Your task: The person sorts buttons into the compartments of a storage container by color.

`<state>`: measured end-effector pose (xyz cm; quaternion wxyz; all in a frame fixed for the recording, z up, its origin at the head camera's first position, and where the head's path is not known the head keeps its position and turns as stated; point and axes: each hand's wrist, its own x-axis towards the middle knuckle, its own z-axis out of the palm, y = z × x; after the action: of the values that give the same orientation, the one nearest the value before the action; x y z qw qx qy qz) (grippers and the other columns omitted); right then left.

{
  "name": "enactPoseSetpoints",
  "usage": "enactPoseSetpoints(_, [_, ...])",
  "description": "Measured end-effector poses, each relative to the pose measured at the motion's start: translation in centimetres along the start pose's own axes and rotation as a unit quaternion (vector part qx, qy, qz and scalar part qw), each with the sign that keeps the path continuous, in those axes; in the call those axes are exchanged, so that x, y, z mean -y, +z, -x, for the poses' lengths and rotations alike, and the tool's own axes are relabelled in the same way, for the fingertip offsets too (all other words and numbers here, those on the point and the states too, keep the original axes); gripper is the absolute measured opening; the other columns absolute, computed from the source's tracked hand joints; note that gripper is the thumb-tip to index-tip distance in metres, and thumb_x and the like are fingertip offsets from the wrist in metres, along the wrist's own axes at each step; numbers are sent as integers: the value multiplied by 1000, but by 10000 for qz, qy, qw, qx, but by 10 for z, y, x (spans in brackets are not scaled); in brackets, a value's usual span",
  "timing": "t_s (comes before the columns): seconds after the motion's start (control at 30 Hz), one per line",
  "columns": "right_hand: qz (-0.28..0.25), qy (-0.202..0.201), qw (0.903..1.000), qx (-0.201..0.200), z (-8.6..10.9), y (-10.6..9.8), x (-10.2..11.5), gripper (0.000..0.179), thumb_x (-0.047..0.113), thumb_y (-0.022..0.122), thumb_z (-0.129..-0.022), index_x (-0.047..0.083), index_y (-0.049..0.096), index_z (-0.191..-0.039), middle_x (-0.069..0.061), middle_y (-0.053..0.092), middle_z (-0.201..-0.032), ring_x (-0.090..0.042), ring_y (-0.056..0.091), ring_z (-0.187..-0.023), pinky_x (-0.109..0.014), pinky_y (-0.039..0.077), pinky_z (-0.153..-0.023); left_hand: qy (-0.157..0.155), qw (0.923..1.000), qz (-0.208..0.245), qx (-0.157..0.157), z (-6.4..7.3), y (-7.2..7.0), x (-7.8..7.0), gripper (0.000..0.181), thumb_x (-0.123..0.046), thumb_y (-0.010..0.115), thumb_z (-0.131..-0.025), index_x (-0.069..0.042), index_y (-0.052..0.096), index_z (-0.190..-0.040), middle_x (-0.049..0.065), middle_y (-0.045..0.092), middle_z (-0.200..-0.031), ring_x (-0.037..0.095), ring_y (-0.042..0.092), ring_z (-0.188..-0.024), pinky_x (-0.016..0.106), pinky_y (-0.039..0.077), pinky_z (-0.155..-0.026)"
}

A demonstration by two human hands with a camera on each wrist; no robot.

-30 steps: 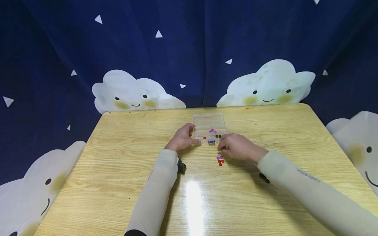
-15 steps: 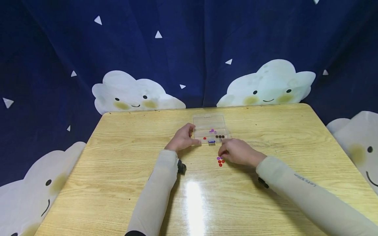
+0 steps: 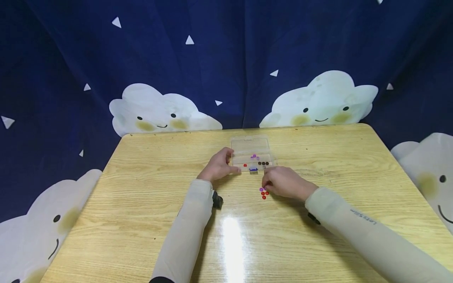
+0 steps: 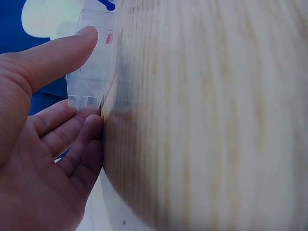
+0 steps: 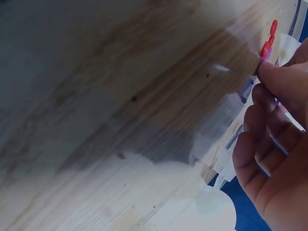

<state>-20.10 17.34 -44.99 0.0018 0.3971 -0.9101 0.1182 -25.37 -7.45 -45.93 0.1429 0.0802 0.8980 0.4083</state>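
Observation:
A clear plastic box (image 3: pixel 250 145) lies on the table with its lid laid back. My left hand (image 3: pixel 219 165) holds its left side, thumb at the front corner and fingers along the end wall. Inside are a red bead (image 3: pixel 245 165) at front left, purple beads (image 3: pixel 254 156) further back and three dark beads (image 3: pixel 263 163) at front right. In front of the box, my right hand (image 3: pixel 284 182) pinches a small purple bead at the table, mostly hidden by the fingertips. Another purple bead (image 3: pixel 261 189) and three red beads (image 3: pixel 264 197) lie right beside it.
A blue latch (image 3: pixel 253 170) sticks out at the box's front. The wooden table (image 3: pixel 141 204) reaches back to a dark blue curtain (image 3: pixel 226 59) with printed clouds. Each wrist wears a small black camera, such as the left one (image 3: pixel 217 200).
My right hand has moved from the box's front right corner down to the loose beads. A third dark bead shows in the box. My left hand stays on the box.

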Motion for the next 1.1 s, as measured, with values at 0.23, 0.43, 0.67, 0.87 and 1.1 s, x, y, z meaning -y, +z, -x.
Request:
enactPoseSetpoints(0.23, [-198,-58,9997,156,1,-1,-4,9,11,75,-84,18,80,-83,8,66,-81,-8,62,-77,-27,55,-72,18,10000,-6,23,0,0,1,76,-28,82,-82,-15,43,-145,7,54,-132,24,51,-114,41,46,-100])
enactPoseSetpoints(0.43, [-147,-11,9997,184,-1,-2,-3,9,11,77,-82,20,79,-81,9,66,-81,-7,62,-76,-27,55,-72,22,10000,54,22,1,-1,0,75,-27,82,-82,-14,43,-145,8,54,-132,25,51,-117,42,45,-101])
enactPoseSetpoints(0.67, [-202,166,9994,220,-4,-4,2,12,7,77,-81,19,75,-76,8,64,-78,-8,61,-74,-30,53,-69,25,10000,67,23,1,0,0,75,-27,82,-82,-14,43,-145,9,53,-132,25,51,-117,43,46,-101])
enactPoseSetpoints(0.87, [-294,203,9991,210,-2,-2,1,14,7,76,-80,19,74,-74,9,63,-76,-6,58,-72,-28,52,-68,57,10000,4,12,1,0,0,76,-27,82,-82,-14,43,-145,8,54,-129,25,51,-114,42,46,-98])
enactPoseSetpoints(1.1, [-350,128,9991,214,-1,-1,0,12,7,75,-81,18,76,-77,8,65,-77,-8,62,-74,-28,54,-71,72,10000,-63,-19,1,0,1,75,-27,83,-81,-14,44,-144,7,55,-125,24,51,-112,41,46,-97])
